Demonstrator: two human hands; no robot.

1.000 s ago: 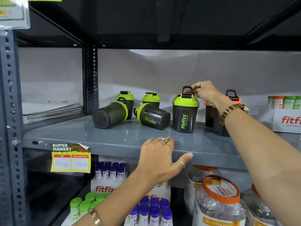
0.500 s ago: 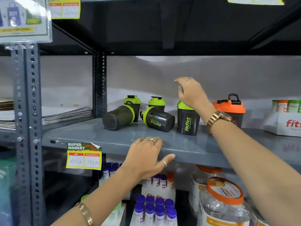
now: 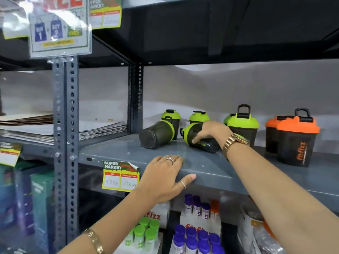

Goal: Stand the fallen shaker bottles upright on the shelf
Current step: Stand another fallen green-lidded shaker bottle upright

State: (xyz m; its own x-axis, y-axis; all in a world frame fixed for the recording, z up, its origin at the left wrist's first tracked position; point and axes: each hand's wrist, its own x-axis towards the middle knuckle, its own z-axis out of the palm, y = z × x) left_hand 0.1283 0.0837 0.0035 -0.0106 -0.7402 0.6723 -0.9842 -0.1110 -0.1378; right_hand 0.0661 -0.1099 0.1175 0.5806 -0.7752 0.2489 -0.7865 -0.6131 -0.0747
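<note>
Two dark shaker bottles with green lids lie on their sides on the grey shelf (image 3: 211, 167). The left fallen bottle (image 3: 156, 134) shows its base toward me. My right hand (image 3: 211, 131) is wrapped over the right fallen bottle (image 3: 207, 145), fingers curled around its body near the green lid. My left hand (image 3: 165, 178) rests flat on the shelf's front edge, fingers spread, thumb under the lip. Two green-lidded shakers (image 3: 199, 117) stand upright behind the fallen ones. Another upright green shaker (image 3: 243, 125) stands to the right.
Orange-lidded shakers (image 3: 295, 138) stand at the right of the shelf. A slotted steel post (image 3: 66, 125) rises at the left, with stacked paper (image 3: 102, 128) beyond it. A price tag (image 3: 120, 176) hangs on the shelf edge. Small bottles and jars (image 3: 194, 235) fill the shelf below.
My right hand left the upright green shaker's handle, swung left and came down onto the right fallen bottle. The left hand stayed on the shelf edge. The view shifted left.
</note>
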